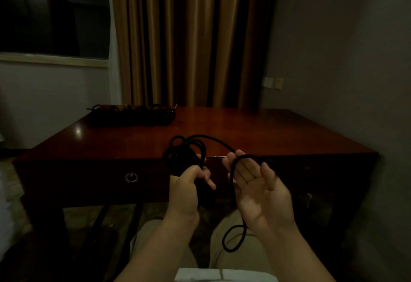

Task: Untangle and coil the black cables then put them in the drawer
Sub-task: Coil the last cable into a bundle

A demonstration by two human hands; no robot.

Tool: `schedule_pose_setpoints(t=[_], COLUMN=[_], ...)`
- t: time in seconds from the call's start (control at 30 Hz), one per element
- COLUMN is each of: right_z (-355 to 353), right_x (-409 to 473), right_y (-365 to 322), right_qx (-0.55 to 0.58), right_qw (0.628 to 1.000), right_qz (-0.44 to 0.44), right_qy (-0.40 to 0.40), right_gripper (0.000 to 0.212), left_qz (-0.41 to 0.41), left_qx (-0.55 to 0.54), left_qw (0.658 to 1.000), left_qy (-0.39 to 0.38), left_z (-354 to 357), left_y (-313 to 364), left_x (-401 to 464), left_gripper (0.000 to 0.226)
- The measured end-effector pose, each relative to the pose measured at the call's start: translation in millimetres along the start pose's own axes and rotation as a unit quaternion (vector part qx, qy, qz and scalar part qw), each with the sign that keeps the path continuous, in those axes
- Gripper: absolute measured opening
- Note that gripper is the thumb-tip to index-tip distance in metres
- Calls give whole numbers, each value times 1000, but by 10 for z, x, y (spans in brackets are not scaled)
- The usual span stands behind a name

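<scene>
My left hand (189,184) grips a bundle of black cable loops (184,152) in front of the desk's front edge. From the bundle one strand arcs right and drapes over the fingers of my right hand (255,184), whose palm faces up with the fingers nearly straight. The strand's loose tail (233,237) hangs down past the wrist and curls into a loop over my lap. A pile of more black cables (131,115) lies at the desk's far left corner. The drawer (89,179) in the desk front, with a ring pull (131,177), looks closed.
The dark red wooden desk (266,135) stands against a grey wall on the right, with brown curtains (191,37) behind it and a dark window (53,12) at the left. My knees in light trousers (222,259) are under my hands.
</scene>
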State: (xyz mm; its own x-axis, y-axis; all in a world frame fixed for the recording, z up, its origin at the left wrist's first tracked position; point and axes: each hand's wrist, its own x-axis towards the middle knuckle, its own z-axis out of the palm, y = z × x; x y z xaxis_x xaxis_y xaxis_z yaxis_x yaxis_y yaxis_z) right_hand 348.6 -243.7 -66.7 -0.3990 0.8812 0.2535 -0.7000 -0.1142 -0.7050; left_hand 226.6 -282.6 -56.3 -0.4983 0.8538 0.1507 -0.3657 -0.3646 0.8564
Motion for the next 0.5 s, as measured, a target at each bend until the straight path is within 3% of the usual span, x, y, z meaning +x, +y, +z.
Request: schedule_pose_setpoints(t=[0.07, 0.2, 0.27, 0.33, 0.37, 0.4, 0.47, 0.5], right_z=[-9, -94, -143, -210, -267, -325, -407, -406], right_x=[35, 42, 49, 122, 189, 253, 316, 330], right_y=[-56, -123, -192, -224, -197, -123, 58, 147], right_qx=[33, 88, 54, -102, -266, -461, -748, -820], right_qw=[999, 987, 995, 986, 948, 862, 633, 550], right_qz=[4, 51, 68, 107, 135, 165, 158, 115], right_qy=[-36, -123, -40, 70, 112, 132, 126, 107], right_gripper=[38, 52, 55, 61, 60, 56, 36, 27], left_qz=[5, 3, 11, 15, 18, 21, 16, 7], left_qx=[0, 4, 5, -14, -17, -6, 55, 86], left_qw=[1000, 999, 998, 997, 997, 998, 998, 996], left_qy=[16, 50, 69, 75, 68, 57, 26, 13], left_z=[-46, -164, -240, -308, -333, -344, -326, -297], left_y=[3, 28, 89, 182, 223, 256, 276, 267], left_x=[25, 82, 116, 131, 125, 114, 64, 39], left_gripper=[22, 20, 20, 21, 22, 22, 25, 26])
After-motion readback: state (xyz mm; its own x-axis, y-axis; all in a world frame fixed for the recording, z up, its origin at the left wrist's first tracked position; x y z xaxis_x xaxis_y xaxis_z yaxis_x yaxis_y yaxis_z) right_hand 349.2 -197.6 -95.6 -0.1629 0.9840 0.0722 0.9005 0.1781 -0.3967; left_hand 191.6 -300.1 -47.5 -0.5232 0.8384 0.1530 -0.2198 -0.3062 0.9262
